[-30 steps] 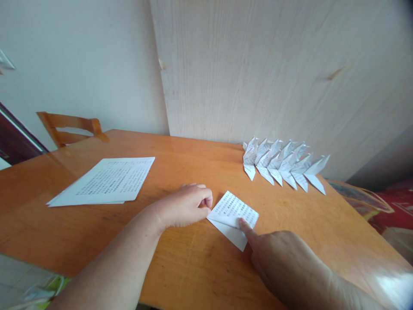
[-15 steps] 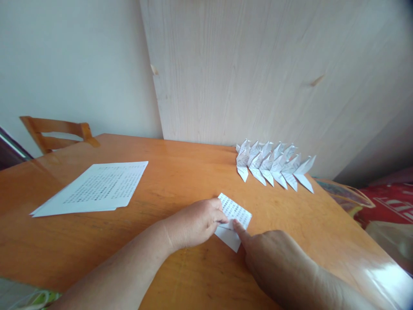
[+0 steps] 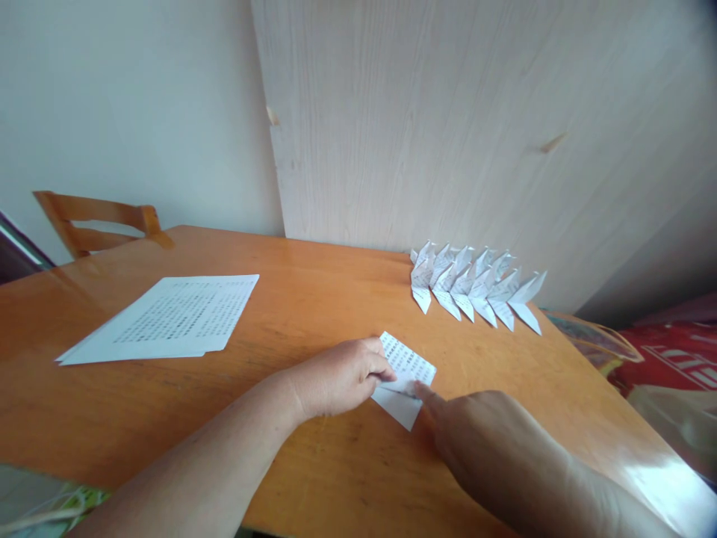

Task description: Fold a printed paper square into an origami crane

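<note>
A small folded paper (image 3: 411,366) with printed characters lies on the table in front of me. Its lower flap is plain white, below a crease that runs across it. My left hand (image 3: 350,377) is closed at the paper's left side, thumb and fingers bunched together and pressing it down. From the right, my right hand (image 3: 482,441) bears on the paper near the right end of the crease with its index fingertip. The other fingers of that hand are curled in, and its thumb is hidden.
Folded paper pieces (image 3: 473,288) stand nested in rows at the back right, near the wooden panel (image 3: 426,119). Printed sheets (image 3: 168,321) are stacked on the left of the wooden table (image 3: 319,299). A chair (image 3: 101,217) stands behind, and a red bag (image 3: 666,355) lies beyond the right edge.
My right index fingertip has slid a little to the right along the crease. The left hand still presses the paper, and the view has shifted slightly.
</note>
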Demonstrator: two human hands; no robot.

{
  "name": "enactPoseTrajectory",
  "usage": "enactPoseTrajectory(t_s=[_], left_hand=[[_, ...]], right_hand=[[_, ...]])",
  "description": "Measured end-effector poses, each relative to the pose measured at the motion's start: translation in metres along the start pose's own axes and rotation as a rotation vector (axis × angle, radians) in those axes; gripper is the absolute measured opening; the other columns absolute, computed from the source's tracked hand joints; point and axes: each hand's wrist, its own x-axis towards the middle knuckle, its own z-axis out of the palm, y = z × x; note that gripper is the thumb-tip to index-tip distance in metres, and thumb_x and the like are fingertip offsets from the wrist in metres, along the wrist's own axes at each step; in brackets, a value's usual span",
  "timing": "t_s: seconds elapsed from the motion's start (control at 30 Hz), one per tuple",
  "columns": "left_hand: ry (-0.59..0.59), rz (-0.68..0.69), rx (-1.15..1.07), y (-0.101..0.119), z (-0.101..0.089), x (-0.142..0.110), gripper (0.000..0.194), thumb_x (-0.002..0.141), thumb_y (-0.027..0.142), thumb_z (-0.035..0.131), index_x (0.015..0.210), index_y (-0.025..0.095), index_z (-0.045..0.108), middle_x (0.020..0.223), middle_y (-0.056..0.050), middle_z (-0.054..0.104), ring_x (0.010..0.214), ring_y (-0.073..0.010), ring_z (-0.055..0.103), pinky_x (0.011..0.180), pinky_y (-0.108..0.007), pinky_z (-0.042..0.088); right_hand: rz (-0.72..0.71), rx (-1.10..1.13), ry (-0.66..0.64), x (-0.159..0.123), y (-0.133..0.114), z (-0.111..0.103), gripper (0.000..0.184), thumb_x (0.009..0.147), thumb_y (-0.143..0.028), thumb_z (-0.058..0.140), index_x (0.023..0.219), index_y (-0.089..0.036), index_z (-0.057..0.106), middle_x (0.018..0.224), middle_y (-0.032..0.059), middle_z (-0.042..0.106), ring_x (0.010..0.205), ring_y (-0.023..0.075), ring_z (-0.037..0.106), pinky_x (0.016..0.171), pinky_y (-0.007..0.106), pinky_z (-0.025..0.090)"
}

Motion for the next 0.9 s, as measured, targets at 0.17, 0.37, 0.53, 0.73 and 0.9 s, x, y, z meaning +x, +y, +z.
enactPoseTrajectory(t_s=[0.17, 0.37, 0.53, 0.73, 0.9], left_hand=[[0.004, 0.015, 0.010, -0.001, 0.000, 0.001, 0.031, 0.086, 0.005, 0.052, 0.102, 0.021, 0.074, 0.107, -0.005, 0.064, 0.100, -0.0182, 0.060, 0.090, -0.030, 0.048], [0.016, 0.005, 0.022, -0.002, 0.000, 0.001, 0.028, 0.086, 0.007, 0.053, 0.102, 0.019, 0.072, 0.107, -0.005, 0.064, 0.099, -0.0184, 0.060, 0.088, -0.029, 0.048], [0.022, -0.002, 0.021, -0.002, 0.001, 0.001, 0.027, 0.086, 0.007, 0.054, 0.102, 0.019, 0.072, 0.108, -0.005, 0.063, 0.098, -0.0182, 0.060, 0.088, -0.029, 0.048], [0.015, -0.015, 0.005, -0.002, 0.001, 0.001, 0.033, 0.083, 0.004, 0.052, 0.104, 0.020, 0.071, 0.108, -0.004, 0.063, 0.100, -0.0177, 0.060, 0.090, -0.029, 0.048], [0.010, -0.008, 0.008, -0.005, 0.001, 0.000, 0.033, 0.084, 0.006, 0.050, 0.106, 0.021, 0.070, 0.109, -0.004, 0.063, 0.099, -0.0166, 0.061, 0.089, -0.027, 0.047]], right_hand=[[-0.037, 0.019, 0.024, 0.006, -0.004, -0.004, 0.052, 0.088, -0.014, 0.049, 0.140, -0.019, 0.051, 0.064, 0.0031, 0.069, 0.047, 0.0154, 0.059, 0.048, 0.025, 0.032], [-0.102, 0.030, 0.017, 0.016, -0.015, 0.001, 0.069, 0.087, -0.012, 0.050, 0.152, -0.025, 0.033, 0.063, -0.0026, 0.068, 0.044, 0.0133, 0.057, 0.048, 0.023, 0.033], [-0.080, 0.008, 0.013, 0.017, -0.020, 0.001, 0.057, 0.094, -0.016, 0.046, 0.149, -0.024, 0.039, 0.064, -0.0002, 0.068, 0.046, 0.0142, 0.059, 0.049, 0.024, 0.036], [-0.042, -0.035, 0.016, 0.009, -0.019, -0.006, 0.045, 0.091, -0.014, 0.048, 0.135, -0.021, 0.055, 0.067, 0.0036, 0.069, 0.049, 0.0164, 0.061, 0.050, 0.026, 0.036], [-0.050, -0.048, 0.010, -0.003, -0.010, -0.012, 0.032, 0.092, -0.018, 0.049, 0.120, -0.018, 0.065, 0.061, 0.0037, 0.066, 0.046, 0.0150, 0.057, 0.050, 0.026, 0.033]])
